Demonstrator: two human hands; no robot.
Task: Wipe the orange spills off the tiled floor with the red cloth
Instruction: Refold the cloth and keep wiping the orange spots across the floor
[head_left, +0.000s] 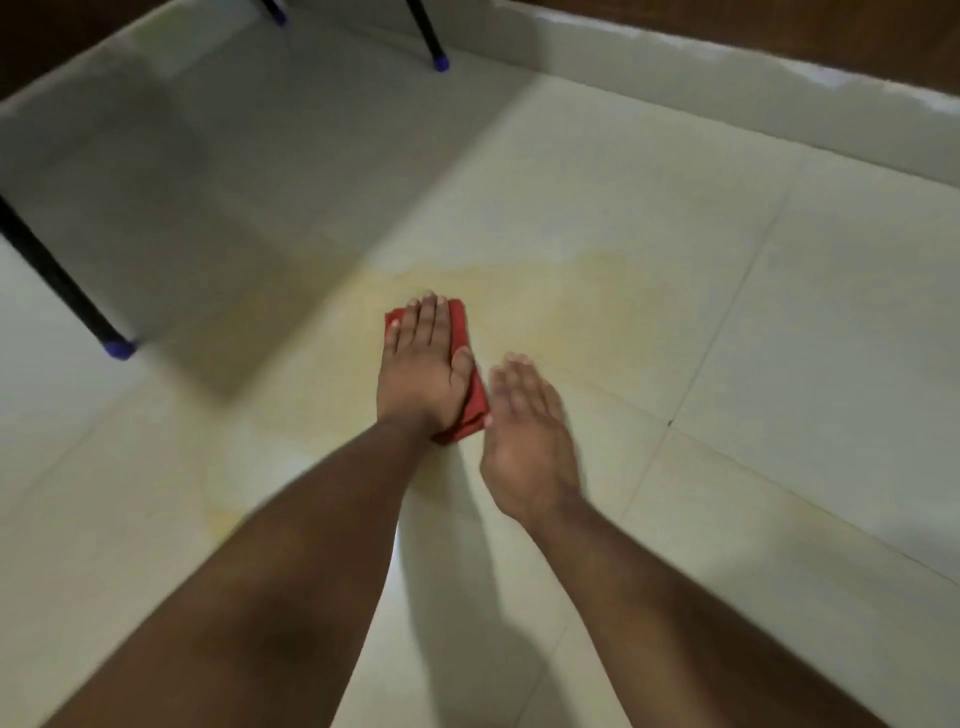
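Pale cream tiled floor (779, 322), glossy, with thin grout lines and a raised tile skirting along the far wall; one person's two bare forearms reach in from the near edge. Left hand (423, 364): flat, fingers straight and close together, palm pressing down on the red cloth (470, 384); the grip is fully open, nothing curled round the fabric, thumb lying along the cloth's right side. Red cloth: folded into a narrow rectangle, lying flat on the floor under the left palm, long axis running from near to far with a slight lean to the left at the far end; a strip shows past the fingertips and a wider strip along the thumb side down to the wrist. Right hand (527, 441): open, fingers straight and together, holding nothing, just beside the cloth's near right corner; whether it rests on the floor cannot be told, and it is blurred. Orange spill (524, 301): a faint yellowish film spread on the tiles around and beyond the cloth, reaching right and back toward the near left. Black furniture legs with blue caps: one at far left (117, 347), one at the far wall (440, 62).
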